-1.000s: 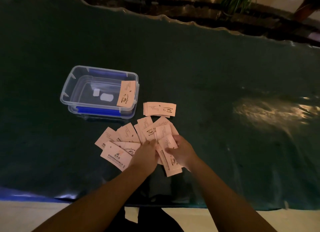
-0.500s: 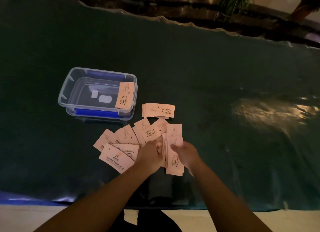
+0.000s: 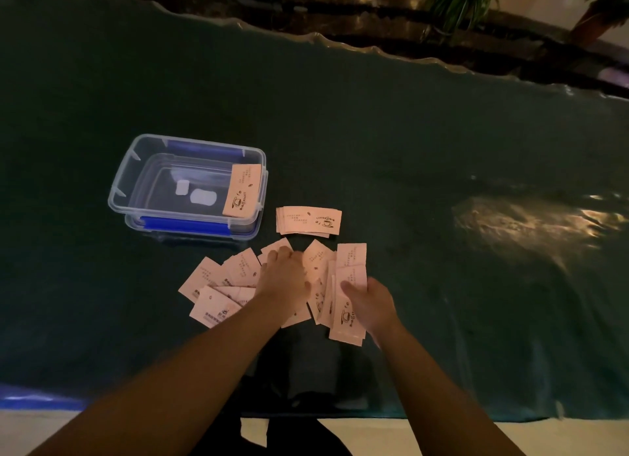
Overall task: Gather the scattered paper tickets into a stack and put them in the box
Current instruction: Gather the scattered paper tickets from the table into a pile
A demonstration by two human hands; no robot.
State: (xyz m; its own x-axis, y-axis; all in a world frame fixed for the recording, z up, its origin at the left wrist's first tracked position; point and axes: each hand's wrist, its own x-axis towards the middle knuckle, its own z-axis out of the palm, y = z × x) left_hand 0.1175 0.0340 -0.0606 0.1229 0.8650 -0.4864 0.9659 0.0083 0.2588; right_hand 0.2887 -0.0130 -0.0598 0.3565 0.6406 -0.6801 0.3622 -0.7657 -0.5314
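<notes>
Dim scene, dark green cloth-covered tabletop. Clear plastic rectangular box with blue side clips sits left of centre, open, lid apparently nested under it. One pale pink paper ticket with a coffee-cup print leans against the box's right inner wall, top edge at the rim. Two small white patches show on the box floor (labels or glare, cannot tell).

Just right of the box, a squared-up small stack of pink tickets lies flat on the cloth, apart from the box and from the loose pile.

Loose fan of pink tickets spreads in front of the box, overlapping each other, some print-side down.

Left hand is palm down on the middle of the fan, fingers extended forward and resting on the tickets; not pinching anything that I can see.

Right hand grips a bunch of tickets standing lengthwise away from the person, thumb on top across the face, the other fingers underneath. Bunch is uneven, edges staggered (not squared), and its left side overlaps the fan.
</notes>
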